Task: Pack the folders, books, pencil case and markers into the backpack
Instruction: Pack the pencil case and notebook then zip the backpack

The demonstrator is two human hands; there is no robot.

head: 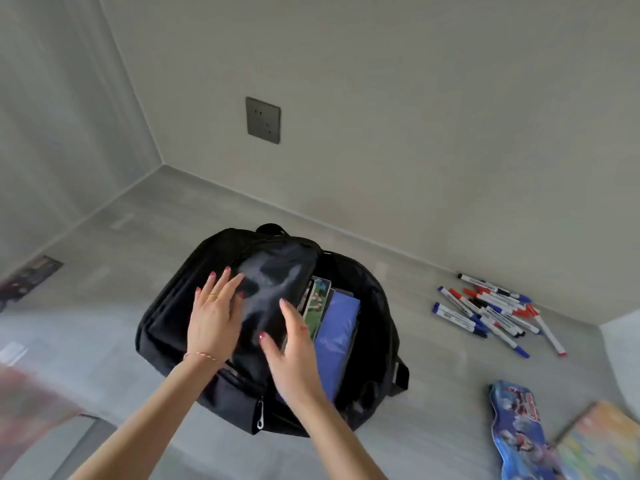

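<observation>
Left hand (214,315) lies flat, fingers straight, on the open black fabric backpack (180,306); right hand (294,355) hovers released above a blue folder (337,336) inside. Blue and red markers (491,311) lie near the floor's far edge

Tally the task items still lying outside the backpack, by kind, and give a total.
Markers, a loose pile, too overlapped for an exact count: about 15
Pencil case: 1
Book, cut off by the frame edge: 1
Total: about 17
</observation>
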